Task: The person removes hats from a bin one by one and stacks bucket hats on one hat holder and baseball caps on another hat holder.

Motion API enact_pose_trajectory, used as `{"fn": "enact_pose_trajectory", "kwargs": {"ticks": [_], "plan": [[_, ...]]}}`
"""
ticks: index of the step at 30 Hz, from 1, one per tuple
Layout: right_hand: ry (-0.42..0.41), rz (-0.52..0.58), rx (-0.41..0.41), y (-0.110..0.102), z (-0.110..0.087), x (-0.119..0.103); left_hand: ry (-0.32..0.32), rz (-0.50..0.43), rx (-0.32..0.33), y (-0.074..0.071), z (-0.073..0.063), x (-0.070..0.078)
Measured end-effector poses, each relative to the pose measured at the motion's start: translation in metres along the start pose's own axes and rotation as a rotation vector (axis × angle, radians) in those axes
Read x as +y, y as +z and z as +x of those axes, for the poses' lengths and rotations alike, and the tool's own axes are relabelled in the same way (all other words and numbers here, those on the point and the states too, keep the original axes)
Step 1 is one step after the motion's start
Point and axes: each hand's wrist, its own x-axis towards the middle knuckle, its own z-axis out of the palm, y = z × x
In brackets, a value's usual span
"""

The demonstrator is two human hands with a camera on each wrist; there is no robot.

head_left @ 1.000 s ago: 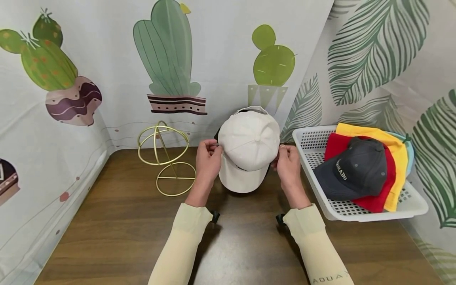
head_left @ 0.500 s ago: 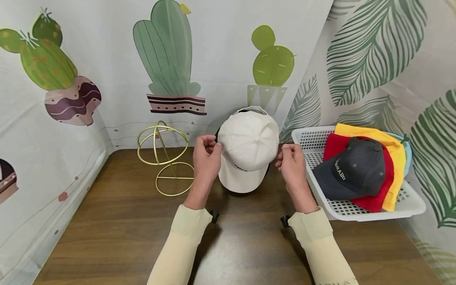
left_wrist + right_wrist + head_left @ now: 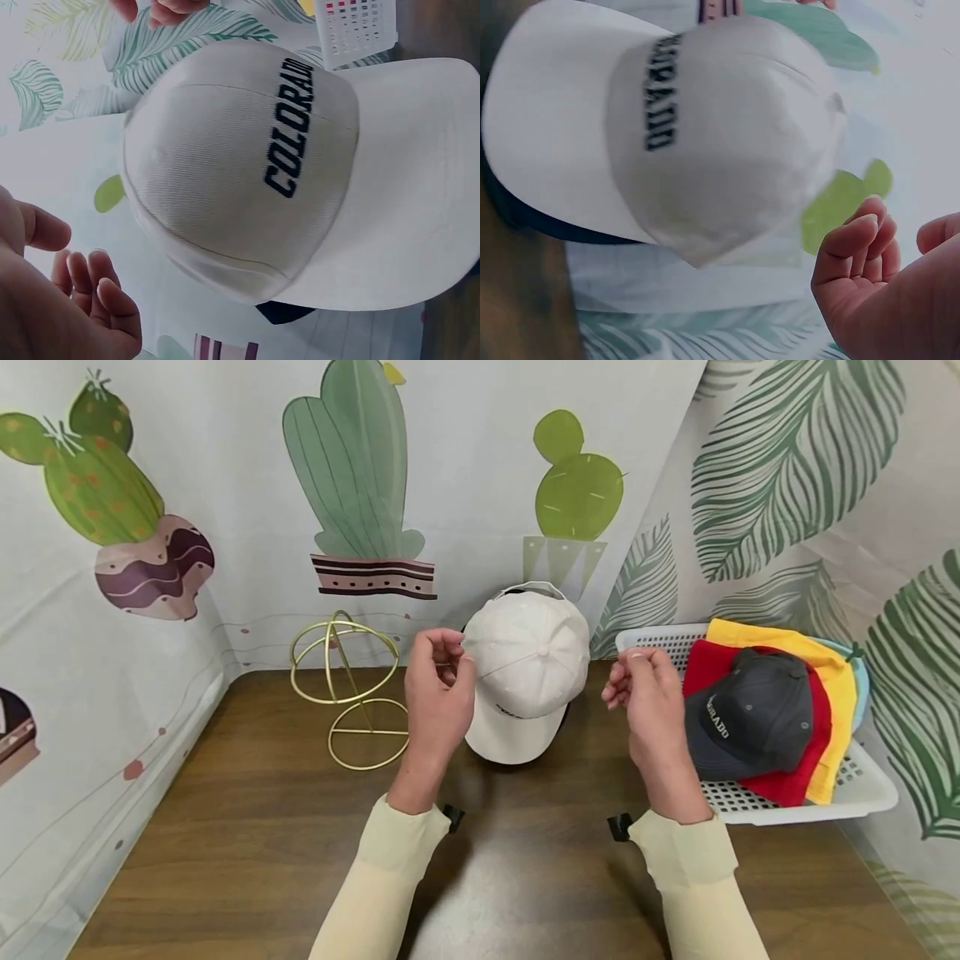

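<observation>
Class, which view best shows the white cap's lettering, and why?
The left wrist view: the lettering on the white cap stands large and sharp, readable nearly end to end. The right wrist view shows part of it, blurred; the head view catches only a thin dark sliver.

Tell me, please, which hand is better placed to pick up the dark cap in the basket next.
Probably the right hand: it holds nothing and appears close to the basket and dark cap, while the left hand is farther away, beyond the white cap.

bright head view, soft glare on the table [image 3: 517,902]; right wrist view dimmer, blurred
</observation>
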Motion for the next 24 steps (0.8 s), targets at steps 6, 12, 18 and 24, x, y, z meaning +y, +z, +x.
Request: {"fn": "enact_pose_trajectory", "kwargs": {"ticks": [6,12,18,24], "plan": [[-0.029,0.122,0.097,-0.020,0.001,-0.019,0.071,0.005,-0.019,0.003,-0.002,0.008],[-0.094,0.195,0.176,-0.034,0.003,-0.033,0.120,0.003,-0.062,0.006,-0.007,0.015],[-0.242,0.209,0.233,-0.049,0.006,-0.036,0.190,-0.017,-0.128,0.012,-0.013,0.021],[-0.389,0.226,0.329,-0.068,0.014,-0.034,0.273,-0.009,-0.247,0.024,-0.022,0.024]]}}
